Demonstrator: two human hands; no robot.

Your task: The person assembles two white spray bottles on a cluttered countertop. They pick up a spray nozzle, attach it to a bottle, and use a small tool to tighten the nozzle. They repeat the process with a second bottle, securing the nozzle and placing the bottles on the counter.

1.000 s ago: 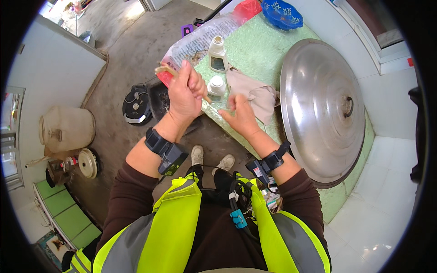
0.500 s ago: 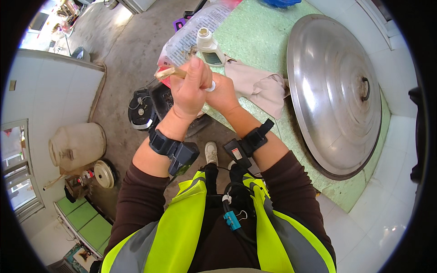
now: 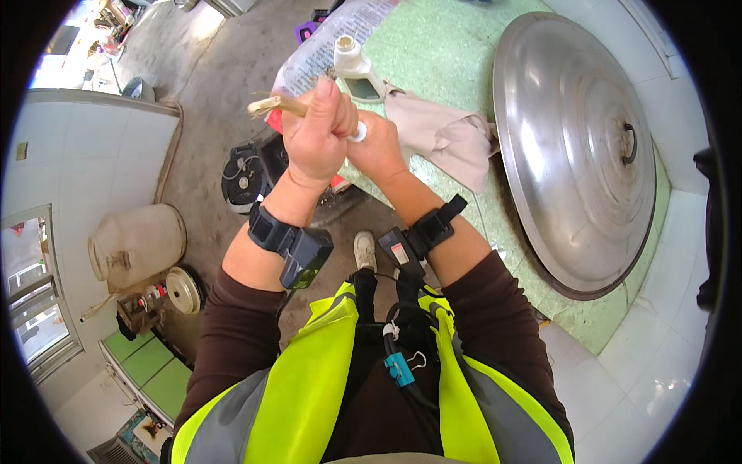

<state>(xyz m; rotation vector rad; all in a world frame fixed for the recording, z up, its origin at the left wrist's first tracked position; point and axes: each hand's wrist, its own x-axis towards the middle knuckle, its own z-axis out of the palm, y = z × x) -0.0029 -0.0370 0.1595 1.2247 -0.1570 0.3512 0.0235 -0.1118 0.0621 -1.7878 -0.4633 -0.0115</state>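
My left hand point(image 3: 317, 139) is closed round a pale wooden stick point(image 3: 277, 104), its frayed end poking out past the thumb to the left. Close against it, my right hand point(image 3: 377, 148) is closed too. A small white round piece point(image 3: 358, 131) shows at the right hand's fingers, between the two hands; the rest of what this hand grips is hidden. Just beyond the hands, a white bottle point(image 3: 357, 71) with an uncovered mouth stands on the green counter point(image 3: 433, 54). Beside it lies a crumpled beige cloth point(image 3: 444, 139).
A large domed metal lid point(image 3: 572, 155) with a black handle takes up the counter's right side. A printed plastic sack point(image 3: 325, 50) lies along its far left edge. On the floor are a black round device point(image 3: 246, 178) and, farther left, a big whitish plastic barrel point(image 3: 139, 243).
Both hands have shifted slightly away from me, and the left hand has tilted, so the stick reaches farther left. Both grips stay closed. The whole view has shifted a little.
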